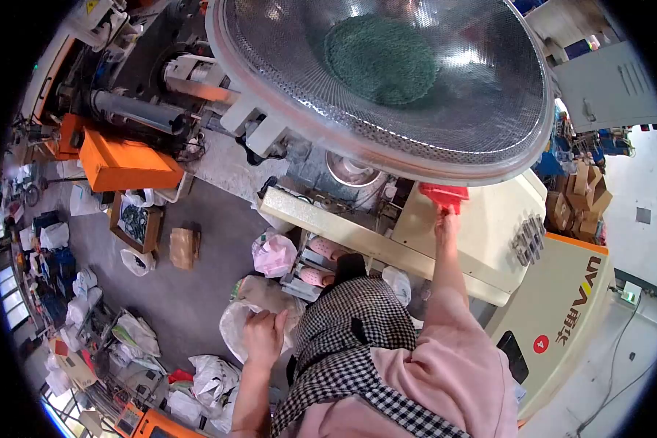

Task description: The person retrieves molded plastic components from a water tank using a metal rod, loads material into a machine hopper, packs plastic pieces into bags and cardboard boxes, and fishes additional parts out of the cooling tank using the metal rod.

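Now, right hand: closed on the narrow end of a red tool.
Red tool: just ahead of that hand, broad head crosswise, at the near rim of a mesh bowl; contact unclear.
Nearer hand: right; left hand well apart, fingers curled, cannot tell if holding anything.
Count: 1 tool, 1 bowl, 1 green heap inside, 2 pink shoes.

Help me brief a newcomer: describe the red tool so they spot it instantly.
Start at the big metal bowl at the top. Just below its rim, the right hand holds the red tool over the cream machine cover; its bright red stands out against both.
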Available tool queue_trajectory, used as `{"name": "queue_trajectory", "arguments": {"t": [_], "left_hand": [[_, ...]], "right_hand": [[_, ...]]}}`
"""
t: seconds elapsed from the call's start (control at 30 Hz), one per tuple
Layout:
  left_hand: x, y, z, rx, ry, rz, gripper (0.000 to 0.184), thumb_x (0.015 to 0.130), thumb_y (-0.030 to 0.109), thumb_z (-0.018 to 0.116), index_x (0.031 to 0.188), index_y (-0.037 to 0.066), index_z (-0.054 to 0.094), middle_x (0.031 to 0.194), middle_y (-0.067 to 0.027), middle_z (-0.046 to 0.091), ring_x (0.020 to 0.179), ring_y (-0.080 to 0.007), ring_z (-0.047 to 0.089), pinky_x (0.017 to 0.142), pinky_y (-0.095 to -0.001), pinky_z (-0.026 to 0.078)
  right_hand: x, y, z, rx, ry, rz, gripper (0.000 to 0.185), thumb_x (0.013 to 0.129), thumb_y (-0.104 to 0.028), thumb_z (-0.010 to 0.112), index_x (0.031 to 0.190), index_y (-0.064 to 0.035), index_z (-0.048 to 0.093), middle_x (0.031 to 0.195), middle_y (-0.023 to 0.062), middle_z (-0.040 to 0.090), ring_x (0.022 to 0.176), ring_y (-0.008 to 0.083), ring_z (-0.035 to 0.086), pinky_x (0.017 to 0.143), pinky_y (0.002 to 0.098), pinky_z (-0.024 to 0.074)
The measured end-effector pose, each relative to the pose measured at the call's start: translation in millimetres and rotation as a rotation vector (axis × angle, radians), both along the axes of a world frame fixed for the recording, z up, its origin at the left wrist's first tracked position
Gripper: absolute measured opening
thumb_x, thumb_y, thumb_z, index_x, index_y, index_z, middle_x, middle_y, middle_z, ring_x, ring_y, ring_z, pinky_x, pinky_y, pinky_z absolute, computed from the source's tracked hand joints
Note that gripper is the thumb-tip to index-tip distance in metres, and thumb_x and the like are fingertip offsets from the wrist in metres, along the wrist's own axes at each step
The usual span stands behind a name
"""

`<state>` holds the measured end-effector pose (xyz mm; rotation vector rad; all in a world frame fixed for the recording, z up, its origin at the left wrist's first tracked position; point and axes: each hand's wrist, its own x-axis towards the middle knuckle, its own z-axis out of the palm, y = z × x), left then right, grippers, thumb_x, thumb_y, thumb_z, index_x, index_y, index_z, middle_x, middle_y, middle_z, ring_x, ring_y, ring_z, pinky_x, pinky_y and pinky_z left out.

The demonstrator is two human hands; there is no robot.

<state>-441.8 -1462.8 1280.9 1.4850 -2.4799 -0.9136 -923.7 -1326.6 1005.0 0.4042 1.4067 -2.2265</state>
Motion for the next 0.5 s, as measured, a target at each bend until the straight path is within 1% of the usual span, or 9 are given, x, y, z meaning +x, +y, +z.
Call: {"name": "queue_trajectory", "arguments": {"t": [0.03,0.07,0.1,0.17,0.23,0.3,0.33,0.4,0.5], "left_hand": [[-0.7,0.6,-1.4,0.004,-0.002,-0.005,0.033,0.078,0.017,0.061,0.051,0.001,0.051,0.053,-0.0137,0.049,0.050,-0.0324,0.050,0.057,-0.0403,0.041],[-1.7,0.3,-3.0,0.006,-0.002,-0.011,0.033,0.078,0.017,0.061,0.051,0.001,0.051,0.053,-0.0132,0.049,0.050,-0.0319,0.050,0.056,-0.0394,0.041],[-3.1,-0.2,-4.5,0.007,-0.004,-0.010,0.033,0.078,0.017,0.061,0.051,0.001,0.051,0.053,-0.0132,0.049,0.050,-0.0319,0.050,0.056,-0.0394,0.041],[-6.8,0.4,-6.1,-0.012,0.010,-0.046,0.032,0.077,0.017,0.062,0.052,0.001,0.052,0.053,-0.0122,0.049,0.048,-0.0310,0.050,0.055,-0.0379,0.041],[-7.3,1.6,-10.8,-0.015,0.010,-0.052,0.031,0.076,0.018,0.063,0.052,0.001,0.052,0.052,-0.0118,0.049,0.048,-0.0305,0.050,0.055,-0.0378,0.041],[-7.7,2.2,-11.5,-0.017,0.014,-0.060,0.031,0.076,0.018,0.063,0.053,0.001,0.053,0.052,-0.0115,0.049,0.048,-0.0301,0.050,0.055,-0.0378,0.042],[-8.8,2.3,-11.0,-0.010,0.006,-0.062,0.030,0.076,0.018,0.063,0.053,0.001,0.053,0.052,-0.0115,0.049,0.048,-0.0301,0.050,0.055,-0.0378,0.042],[-10.7,1.2,-9.8,-0.004,-0.001,-0.063,0.030,0.076,0.018,0.063,0.053,0.001,0.053,0.052,-0.0115,0.049,0.049,-0.0300,0.050,0.055,-0.0378,0.042],[-11.6,1.1,-8.1,0.009,-0.004,-0.072,0.030,0.077,0.019,0.062,0.054,0.002,0.054,0.053,-0.0117,0.049,0.050,-0.0303,0.051,0.056,-0.0384,0.041]], "right_hand": [[-10.2,8.3,5.0,0.022,-0.062,-0.043,0.023,0.090,-0.011,0.041,0.109,0.0020,0.046,0.095,0.0145,0.058,0.075,0.0234,0.059,0.061,0.0283,0.0554],[-28.5,24.0,-21.8,0.025,-0.031,-0.091,0.024,0.091,-0.012,0.039,0.109,0.0033,0.046,0.094,0.0168,0.057,0.074,0.0259,0.059,0.059,0.0299,0.0559],[-37.6,31.1,-31.9,0.026,-0.033,-0.090,0.024,0.091,-0.012,0.039,0.109,0.0033,0.046,0.094,0.0168,0.057,0.074,0.0259,0.059,0.059,0.0299,0.0559],[-48.5,40.3,-46.8,0.382,-0.086,-0.200,0.024,0.092,-0.012,0.037,0.108,0.0036,0.045,0.091,0.0171,0.057,0.071,0.0279,0.060,0.057,0.0313,0.0566],[-37.2,21.2,-29.3,0.418,-0.025,-0.247,0.022,0.091,-0.012,0.039,0.107,0.0035,0.045,0.090,0.0171,0.057,0.068,0.0283,0.060,0.056,0.0326,0.0568],[-35.9,15.4,-22.8,0.648,-0.095,-0.223,0.021,0.091,-0.012,0.042,0.106,0.0027,0.045,0.090,0.0159,0.057,0.064,0.0273,0.060,0.056,0.0320,0.0568],[-36.2,14.7,-26.4,0.648,-0.096,-0.220,0.021,0.091,-0.012,0.042,0.106,0.0027,0.045,0.090,0.0159,0.057,0.064,0.0273,0.060,0.056,0.0320,0.0568],[-35.2,9.4,-28.2,0.427,-0.159,-0.176,0.019,0.089,-0.010,0.044,0.107,-0.0026,0.047,0.090,0.0116,0.058,0.065,0.0250,0.060,0.054,0.0306,0.0553],[-31.5,2.3,-19.8,0.345,-0.089,-0.135,0.017,0.089,-0.011,0.045,0.105,-0.0026,0.046,0.090,0.0117,0.057,0.066,0.0242,0.059,0.054,0.0299,0.0548]]}}
